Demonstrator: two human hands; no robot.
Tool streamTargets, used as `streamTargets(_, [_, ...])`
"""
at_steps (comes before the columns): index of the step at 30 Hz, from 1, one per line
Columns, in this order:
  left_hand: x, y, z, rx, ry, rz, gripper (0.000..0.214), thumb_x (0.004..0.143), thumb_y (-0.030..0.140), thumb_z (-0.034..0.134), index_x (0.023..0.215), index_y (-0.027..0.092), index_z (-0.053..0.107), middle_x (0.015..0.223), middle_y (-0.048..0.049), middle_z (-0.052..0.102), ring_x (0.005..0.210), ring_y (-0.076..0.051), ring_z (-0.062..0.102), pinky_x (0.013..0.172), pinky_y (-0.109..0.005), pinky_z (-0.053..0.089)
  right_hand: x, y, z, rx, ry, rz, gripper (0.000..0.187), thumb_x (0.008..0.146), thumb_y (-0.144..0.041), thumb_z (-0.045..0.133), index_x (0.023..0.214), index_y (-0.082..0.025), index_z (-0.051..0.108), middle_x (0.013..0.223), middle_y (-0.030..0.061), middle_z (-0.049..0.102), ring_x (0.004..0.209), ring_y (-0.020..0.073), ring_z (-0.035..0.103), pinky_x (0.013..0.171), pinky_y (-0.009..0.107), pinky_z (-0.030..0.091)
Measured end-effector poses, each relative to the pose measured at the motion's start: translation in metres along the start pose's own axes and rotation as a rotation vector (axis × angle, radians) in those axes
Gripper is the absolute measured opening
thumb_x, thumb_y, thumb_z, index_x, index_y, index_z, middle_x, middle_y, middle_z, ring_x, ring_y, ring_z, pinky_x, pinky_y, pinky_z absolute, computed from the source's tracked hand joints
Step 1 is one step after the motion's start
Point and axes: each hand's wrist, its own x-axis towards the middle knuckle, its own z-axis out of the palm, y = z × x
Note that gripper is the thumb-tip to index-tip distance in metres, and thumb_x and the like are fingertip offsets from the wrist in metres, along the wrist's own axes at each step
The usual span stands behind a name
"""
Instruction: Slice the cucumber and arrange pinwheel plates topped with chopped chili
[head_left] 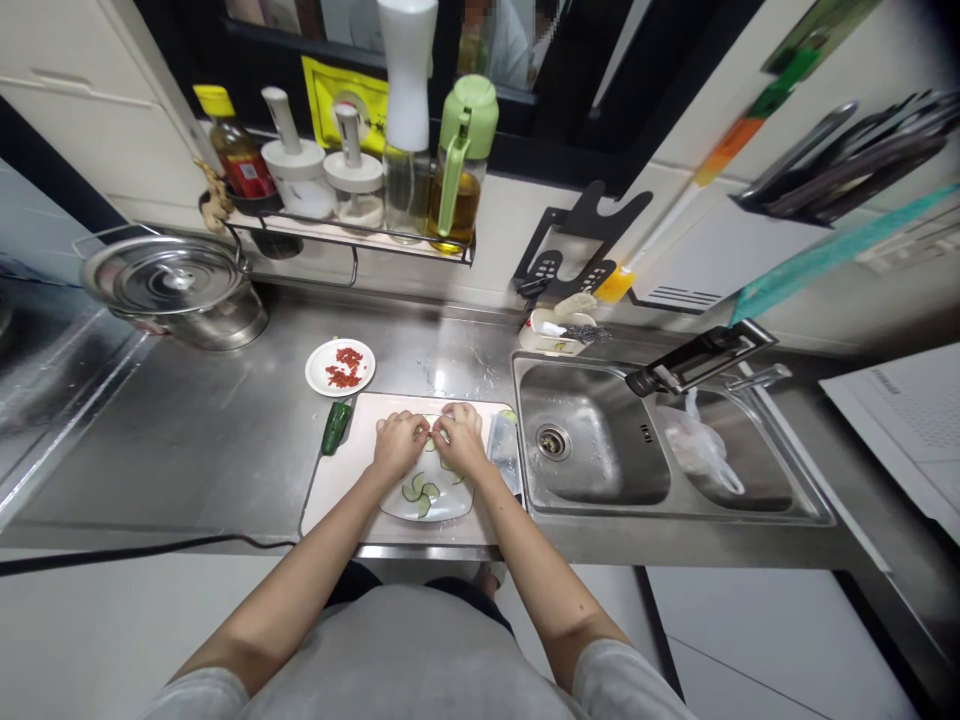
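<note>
Over the far part of a white plate (397, 510), my left hand (403, 442) and my right hand (461, 438) come together, fingertips almost touching. Both are closed in a pinch on a small cucumber slice (430, 444), which the fingers partly hide. Nearer me on the plate, several thin cucumber slices (421, 493) form a pinwheel shape. More slices lie partly hidden beneath my right hand. Under the plate is a pale cutting board (334, 510). A flat grey rectangular piece (505, 450), perhaps a cleaver blade, rests at the board's right side.
A cucumber piece (336, 428) lies at the board's left edge, below a small plate (319, 372) of chopped red bits. The double sink (600, 500) is on the right, a lidded steel pot (217, 315) at far left. Bottles and jars fill the rack (352, 236) above.
</note>
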Motion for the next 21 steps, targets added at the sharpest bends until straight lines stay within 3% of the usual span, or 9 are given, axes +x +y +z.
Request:
streamTargets(8, [0.001,-0.003,-0.005,-0.038,0.040,-0.017,0.019,0.085,0.029,0.050,0.093,0.026,0.067,0.094,-0.0041,0.067,0.099,-0.023,0.056,0.086,-0.037,0.033,-0.001,0.001,-0.010,0.048,0.058,0.036,0.011,0.084,-0.027,0.055,0.084,-0.022,0.065,0.117,0.0073,0.050,0.116,0.0265,0.033,0.099,0.043,0.026])
streamTargets(15, [-0.006,-0.021,-0.021,-0.078,0.127,-0.098,0.021,0.084,0.031,0.050,0.096,0.026,0.067,0.094,-0.0033,0.068,0.097,-0.022,0.057,0.085,-0.035,0.036,-0.014,0.009,-0.029,0.123,0.208,0.143,0.014,0.083,-0.027,0.054,0.083,-0.022,0.066,0.111,0.0073,0.052,0.114,0.0264,0.036,0.099,0.042,0.028])
streamTargets(21, [-0.017,-0.041,-0.033,-0.172,0.233,-0.180,0.024,0.083,0.033,0.052,0.099,0.025,0.067,0.090,-0.0022,0.068,0.090,-0.020,0.059,0.083,-0.032,0.039,-0.033,0.010,-0.040,0.213,0.322,0.120,0.016,0.083,-0.030,0.052,0.078,-0.022,0.065,0.101,0.0073,0.057,0.106,0.0246,0.046,0.096,0.040,0.032])
